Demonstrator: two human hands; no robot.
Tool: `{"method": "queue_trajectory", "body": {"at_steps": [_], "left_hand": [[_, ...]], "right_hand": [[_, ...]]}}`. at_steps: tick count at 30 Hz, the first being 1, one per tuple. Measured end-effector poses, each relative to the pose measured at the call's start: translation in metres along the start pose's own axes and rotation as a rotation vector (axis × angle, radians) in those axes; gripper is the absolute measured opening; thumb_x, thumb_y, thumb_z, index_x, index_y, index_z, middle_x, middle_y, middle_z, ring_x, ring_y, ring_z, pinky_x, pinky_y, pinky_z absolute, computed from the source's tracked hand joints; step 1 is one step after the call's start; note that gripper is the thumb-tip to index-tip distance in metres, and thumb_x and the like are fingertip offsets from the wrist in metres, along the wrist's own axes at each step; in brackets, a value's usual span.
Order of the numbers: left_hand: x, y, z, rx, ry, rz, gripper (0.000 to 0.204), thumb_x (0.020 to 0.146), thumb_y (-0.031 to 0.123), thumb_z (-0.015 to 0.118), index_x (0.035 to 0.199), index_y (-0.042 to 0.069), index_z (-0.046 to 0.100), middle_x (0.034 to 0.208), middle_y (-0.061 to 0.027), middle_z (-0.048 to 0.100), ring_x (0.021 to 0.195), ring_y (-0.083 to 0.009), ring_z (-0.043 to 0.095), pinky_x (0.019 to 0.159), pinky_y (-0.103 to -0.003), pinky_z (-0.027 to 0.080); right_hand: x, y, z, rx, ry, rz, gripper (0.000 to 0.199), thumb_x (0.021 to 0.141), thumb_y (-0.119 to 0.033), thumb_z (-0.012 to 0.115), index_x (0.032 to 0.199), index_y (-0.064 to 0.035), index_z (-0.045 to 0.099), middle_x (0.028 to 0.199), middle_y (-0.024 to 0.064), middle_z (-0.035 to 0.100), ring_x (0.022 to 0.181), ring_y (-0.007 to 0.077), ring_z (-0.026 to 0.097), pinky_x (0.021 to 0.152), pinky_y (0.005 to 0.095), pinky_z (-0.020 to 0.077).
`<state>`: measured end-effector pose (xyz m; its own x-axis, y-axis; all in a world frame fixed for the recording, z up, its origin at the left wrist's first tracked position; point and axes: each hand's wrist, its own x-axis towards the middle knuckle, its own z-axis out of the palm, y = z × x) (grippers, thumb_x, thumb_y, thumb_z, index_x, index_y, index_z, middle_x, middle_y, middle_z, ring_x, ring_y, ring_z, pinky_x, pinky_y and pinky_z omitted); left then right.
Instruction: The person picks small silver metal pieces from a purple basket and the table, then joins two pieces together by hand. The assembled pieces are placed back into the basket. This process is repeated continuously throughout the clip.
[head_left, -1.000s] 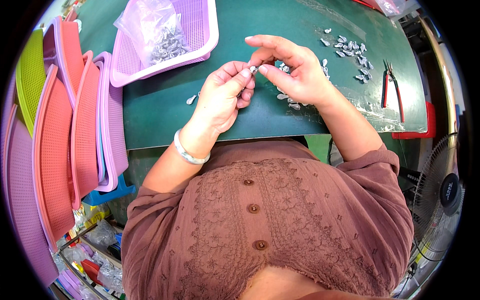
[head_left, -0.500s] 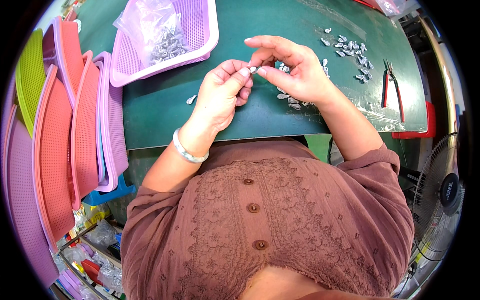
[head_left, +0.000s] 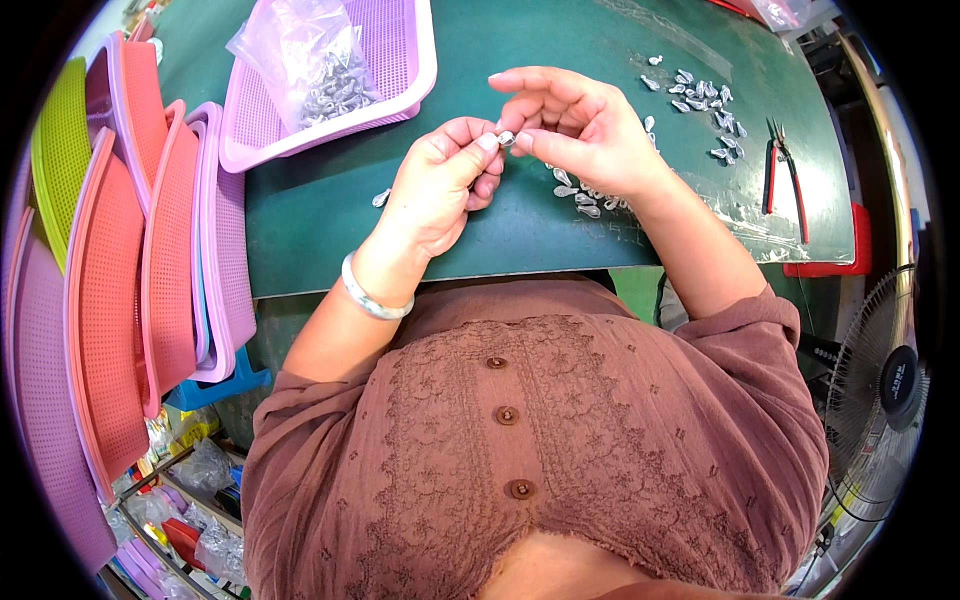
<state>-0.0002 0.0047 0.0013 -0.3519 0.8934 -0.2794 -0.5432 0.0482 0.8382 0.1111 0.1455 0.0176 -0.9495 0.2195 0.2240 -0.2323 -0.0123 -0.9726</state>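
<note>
I see my left hand (head_left: 435, 190) and right hand (head_left: 585, 130) pinched together on one small metal piece (head_left: 507, 138), held above the green desk (head_left: 330, 230) near its front edge. More loose pieces (head_left: 585, 200) lie beneath my right wrist; a purple basket (head_left: 400, 70) sits far-left, red-handled pliers (head_left: 780, 175) right.

Green-topped work table (head_left: 420, 215), evenly lit; stacked pink, salmon and green mesh trays (head_left: 120, 300) along its left edge; dark floor fan (head_left: 885, 385) standing at lower right.
</note>
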Motion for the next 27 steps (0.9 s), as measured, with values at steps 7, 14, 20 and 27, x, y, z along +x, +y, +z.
{"method": "queue_trajectory", "body": {"at_steps": [7, 14, 20, 27], "left_hand": [[0.0006, 0.0006, -0.0004, -0.005, -0.007, -0.037, 0.011, 0.089, 0.015, 0.052, 0.087, 0.005, 0.054, 0.069, 0.0018, 0.050, 0.051, -0.0036, 0.040, 0.043, -0.014, 0.027], [0.0003, 0.0023, 0.0000, -0.026, -0.011, -0.042, 0.011, 0.089, 0.015, 0.052, 0.086, 0.005, 0.053, 0.069, 0.0012, 0.050, 0.051, -0.0038, 0.039, 0.043, -0.015, 0.029], [0.0001, 0.0031, 0.0006, -0.005, -0.006, -0.050, 0.010, 0.089, 0.015, 0.052, 0.086, 0.005, 0.053, 0.069, 0.0012, 0.050, 0.051, -0.0039, 0.039, 0.043, -0.014, 0.029], [0.0005, 0.0017, 0.0001, 0.007, -0.008, -0.042, 0.010, 0.089, 0.014, 0.052, 0.087, 0.005, 0.054, 0.069, 0.0013, 0.050, 0.052, -0.0038, 0.040, 0.043, -0.014, 0.028]], "right_hand": [[0.0007, -0.0028, -0.0008, 0.036, 0.002, 0.045, 0.040, 0.079, 0.004, 0.047, 0.119, 0.0011, 0.047, 0.090, 0.0058, 0.059, 0.079, 0.0105, 0.057, 0.075, 0.0228, 0.0464], [0.0006, -0.0006, -0.0006, 0.058, 0.015, 0.028, 0.040, 0.080, 0.000, 0.048, 0.120, 0.0006, 0.046, 0.092, 0.0062, 0.059, 0.079, 0.0103, 0.057, 0.074, 0.0225, 0.0464], [0.0008, 0.0005, -0.0015, 0.084, -0.012, 0.016, 0.040, 0.080, 0.000, 0.051, 0.121, 0.0006, 0.046, 0.093, 0.0066, 0.059, 0.081, 0.0109, 0.057, 0.076, 0.0231, 0.0464], [0.0008, 0.0011, -0.0018, 0.071, -0.020, 0.047, 0.042, 0.079, 0.002, 0.052, 0.120, 0.0006, 0.047, 0.092, 0.0060, 0.058, 0.083, 0.0106, 0.057, 0.077, 0.0236, 0.0467]]}}
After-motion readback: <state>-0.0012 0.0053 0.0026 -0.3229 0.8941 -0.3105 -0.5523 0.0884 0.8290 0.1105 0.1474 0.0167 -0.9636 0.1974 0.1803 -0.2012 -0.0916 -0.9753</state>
